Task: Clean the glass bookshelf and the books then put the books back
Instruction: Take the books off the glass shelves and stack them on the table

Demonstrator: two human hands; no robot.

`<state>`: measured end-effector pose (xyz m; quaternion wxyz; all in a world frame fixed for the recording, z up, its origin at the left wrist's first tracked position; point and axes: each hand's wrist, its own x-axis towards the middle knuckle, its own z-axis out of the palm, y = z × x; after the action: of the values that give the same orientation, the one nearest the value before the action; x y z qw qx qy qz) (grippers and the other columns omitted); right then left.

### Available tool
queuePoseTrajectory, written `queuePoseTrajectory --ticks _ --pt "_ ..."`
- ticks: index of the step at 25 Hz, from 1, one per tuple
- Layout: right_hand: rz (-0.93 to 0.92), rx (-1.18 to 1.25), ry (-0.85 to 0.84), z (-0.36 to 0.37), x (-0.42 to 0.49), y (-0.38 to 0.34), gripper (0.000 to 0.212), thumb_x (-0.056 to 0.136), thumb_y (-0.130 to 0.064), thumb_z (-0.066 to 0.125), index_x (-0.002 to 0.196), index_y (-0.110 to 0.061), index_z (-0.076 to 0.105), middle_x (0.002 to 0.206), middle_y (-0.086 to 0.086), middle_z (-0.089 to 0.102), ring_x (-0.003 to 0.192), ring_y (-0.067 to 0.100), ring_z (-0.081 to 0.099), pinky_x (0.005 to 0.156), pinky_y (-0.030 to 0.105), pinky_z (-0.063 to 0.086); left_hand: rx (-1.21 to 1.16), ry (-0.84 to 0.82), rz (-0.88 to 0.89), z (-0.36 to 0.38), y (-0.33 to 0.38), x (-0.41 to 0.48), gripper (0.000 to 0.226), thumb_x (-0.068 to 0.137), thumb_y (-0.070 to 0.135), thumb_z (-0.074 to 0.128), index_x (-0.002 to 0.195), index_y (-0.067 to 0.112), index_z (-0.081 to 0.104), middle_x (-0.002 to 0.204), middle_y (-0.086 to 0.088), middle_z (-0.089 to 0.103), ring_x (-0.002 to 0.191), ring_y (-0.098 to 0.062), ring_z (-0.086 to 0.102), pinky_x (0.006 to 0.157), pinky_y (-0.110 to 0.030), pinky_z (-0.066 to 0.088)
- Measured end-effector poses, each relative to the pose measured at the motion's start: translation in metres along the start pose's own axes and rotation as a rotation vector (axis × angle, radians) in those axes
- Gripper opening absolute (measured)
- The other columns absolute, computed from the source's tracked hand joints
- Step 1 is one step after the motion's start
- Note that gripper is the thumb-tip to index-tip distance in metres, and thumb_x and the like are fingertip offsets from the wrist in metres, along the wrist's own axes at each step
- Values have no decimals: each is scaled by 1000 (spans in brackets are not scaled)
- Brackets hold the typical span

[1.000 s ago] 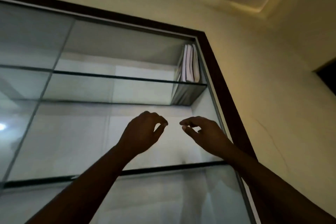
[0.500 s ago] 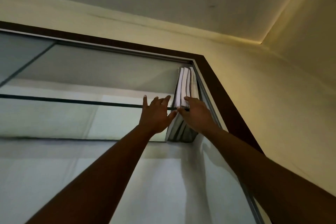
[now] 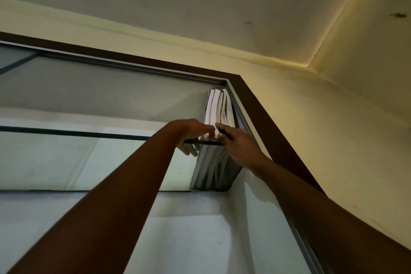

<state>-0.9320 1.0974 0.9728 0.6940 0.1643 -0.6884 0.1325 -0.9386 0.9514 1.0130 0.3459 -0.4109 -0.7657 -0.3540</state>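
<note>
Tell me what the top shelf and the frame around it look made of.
Top shelf: clear smooth glass with a dark edge; the undersides of the books show through it. Frame: dark brown, matte, probably wood or laminate; the light is too dim to tell which.

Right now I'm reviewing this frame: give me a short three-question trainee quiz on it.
1. True or false: the books lie flat on the shelf.
2. Which end of the shelf holds the books? A) left B) middle C) right
3. Fill in: the left hand and the right hand both touch the ____.

Key: 1 false, they stand upright; 2 C; 3 books.
</note>
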Motion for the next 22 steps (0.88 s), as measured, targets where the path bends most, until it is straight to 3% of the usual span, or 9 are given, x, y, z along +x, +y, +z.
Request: queuePoseTrajectory --ticks 4,7,9,13,17,22 --pt "63 125 -79 -10 -1 -8 38 100 -26 40 137 -21 45 139 8 46 120 20 49 89 22 40 -49 192 104 4 -8 7 13 89 14 59 91 2 54 96 -15 55 84 -25 57 73 -27 48" --pt "138 178 -59 -17 2 -18 39 99 -27 41 137 -19 45 142 5 44 130 20 41 101 27 34 -114 221 190 2 -16 6 28 85 12 66 109 -2 61 97 -13 57 83 -23 56 65 -23 47" --pt "171 167 8 -18 8 -22 38 98 -26 44 135 -16 47 140 6 46 128 21 42 107 33 36 -131 268 245 3 -19 6 35 86 18 66 115 -1 60 97 -12 59 83 -23 57 70 -25 48" --pt "219 10 61 -4 22 -28 42 93 -30 54 130 -10 51 132 11 54 119 24 51 101 40 43 -131 389 260 4 -21 10 33 91 25 59 114 0 58 96 -12 59 83 -26 60 78 -31 51" --pt "180 -416 111 8 23 -36 51 79 -49 67 109 -8 58 109 10 61 102 25 57 88 38 49 -64 472 283 4 -25 12 33 92 28 57 114 2 59 99 -15 63 90 -29 64 83 -36 54" --pt "186 -484 68 -6 21 -53 47 81 -35 70 113 -6 54 111 11 59 101 23 59 76 28 48 87 517 300 0 -33 6 36 93 31 55 118 5 58 102 -14 65 91 -28 65 82 -38 54"
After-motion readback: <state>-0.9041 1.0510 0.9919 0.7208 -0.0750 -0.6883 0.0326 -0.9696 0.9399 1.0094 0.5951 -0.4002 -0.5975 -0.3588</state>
